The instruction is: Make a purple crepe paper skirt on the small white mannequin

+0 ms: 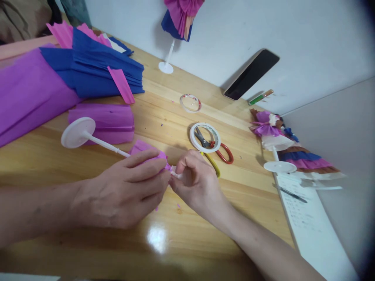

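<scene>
My left hand point(129, 191) is closed around a white plastic stand point(78, 132) near its top, where purple crepe paper point(143, 146) is gathered. The stand lies tilted, its round base out to the left. My right hand point(197, 177) meets the left at the gathered end, thumb and forefinger pinching a small white piece point(175, 171). Fingers hide most of that piece, so its kind is unclear. Just beyond the right hand lie a roll of white tape point(216, 143) and scissors point(226, 153) with red and yellow handles.
Folded blue crepe paper point(99, 66), purple sheets point(35, 89) and a pink strip point(121, 85) spread across the left. Along the wall stand a phone point(252, 74) and a paper-dressed figure point(183, 19). Another figure point(271, 127) is at right, near a pen point(293, 194) on written paper point(316, 222).
</scene>
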`<state>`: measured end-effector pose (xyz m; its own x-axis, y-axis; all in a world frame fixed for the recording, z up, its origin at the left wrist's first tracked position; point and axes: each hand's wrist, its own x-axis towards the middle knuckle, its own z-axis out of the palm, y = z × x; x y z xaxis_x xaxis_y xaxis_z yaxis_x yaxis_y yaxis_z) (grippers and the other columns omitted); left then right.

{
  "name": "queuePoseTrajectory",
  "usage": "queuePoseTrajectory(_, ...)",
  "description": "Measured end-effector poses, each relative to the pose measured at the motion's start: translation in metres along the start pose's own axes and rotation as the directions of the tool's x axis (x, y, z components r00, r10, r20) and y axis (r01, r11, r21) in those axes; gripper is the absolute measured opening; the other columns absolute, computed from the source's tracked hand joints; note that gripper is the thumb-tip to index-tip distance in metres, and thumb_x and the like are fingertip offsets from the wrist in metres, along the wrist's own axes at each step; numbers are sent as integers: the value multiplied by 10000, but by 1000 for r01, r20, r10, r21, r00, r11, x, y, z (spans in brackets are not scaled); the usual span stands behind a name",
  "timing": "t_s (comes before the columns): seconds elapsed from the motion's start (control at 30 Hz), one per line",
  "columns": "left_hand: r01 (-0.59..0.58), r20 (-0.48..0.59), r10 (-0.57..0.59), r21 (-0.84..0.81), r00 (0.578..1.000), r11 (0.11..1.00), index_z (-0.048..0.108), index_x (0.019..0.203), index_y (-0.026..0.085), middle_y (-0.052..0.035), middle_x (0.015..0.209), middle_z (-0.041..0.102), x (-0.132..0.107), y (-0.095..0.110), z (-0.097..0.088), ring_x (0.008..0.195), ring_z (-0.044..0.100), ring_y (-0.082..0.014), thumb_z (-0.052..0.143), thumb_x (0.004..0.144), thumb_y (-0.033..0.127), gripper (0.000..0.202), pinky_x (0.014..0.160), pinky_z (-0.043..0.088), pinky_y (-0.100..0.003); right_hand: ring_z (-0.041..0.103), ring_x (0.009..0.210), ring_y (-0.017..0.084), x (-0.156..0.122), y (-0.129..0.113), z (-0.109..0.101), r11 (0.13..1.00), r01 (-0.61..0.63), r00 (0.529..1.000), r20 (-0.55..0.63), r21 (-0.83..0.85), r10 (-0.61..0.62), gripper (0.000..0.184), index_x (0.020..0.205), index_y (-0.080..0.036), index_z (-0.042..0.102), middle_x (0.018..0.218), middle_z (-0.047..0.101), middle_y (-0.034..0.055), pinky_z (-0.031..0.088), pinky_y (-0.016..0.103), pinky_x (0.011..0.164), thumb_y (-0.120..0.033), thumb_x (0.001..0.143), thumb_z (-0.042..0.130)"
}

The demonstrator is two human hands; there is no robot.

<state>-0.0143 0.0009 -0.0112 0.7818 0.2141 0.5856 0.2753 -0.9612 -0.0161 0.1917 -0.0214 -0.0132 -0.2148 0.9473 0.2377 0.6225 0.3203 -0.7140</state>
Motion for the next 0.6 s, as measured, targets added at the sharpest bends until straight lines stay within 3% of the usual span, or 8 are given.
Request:
queuePoseTrajectory(0.2,42,24,-42,-11,999,999,671,919,144,-28,926,715,1,2,0,984,600,-186,420,976,122,258,1085,423,-418,505,747,179,0,-1,-6,1000,-1,1000,28,15,0,216,672,-202,474,731,515,3,398,324,651,-147,784,651)
queuePoseTrajectory(0.37,35,29,-35,-30,999,999,688,907,134,-51,985,724,3,1,-3,993,596,-193,415,980,129,283,1084,428,-408,561,762,186,10,2,-19,997,79,996,-46,-9,-80,93,763,-202,562,750,581,15,453,361,714,-164,844,586)
queuePoseTrajectory(0.6,41,40,-40,-40,998,998,698,893,135,-76,976,716,0,2,-1,1038,588,-212,490,943,124,214,1101,425,-426,609,756,172,21,6,-26,990,138,988,60,14,-139,137,771,-201,614,742,641,9,476,328,717,-88,831,568)
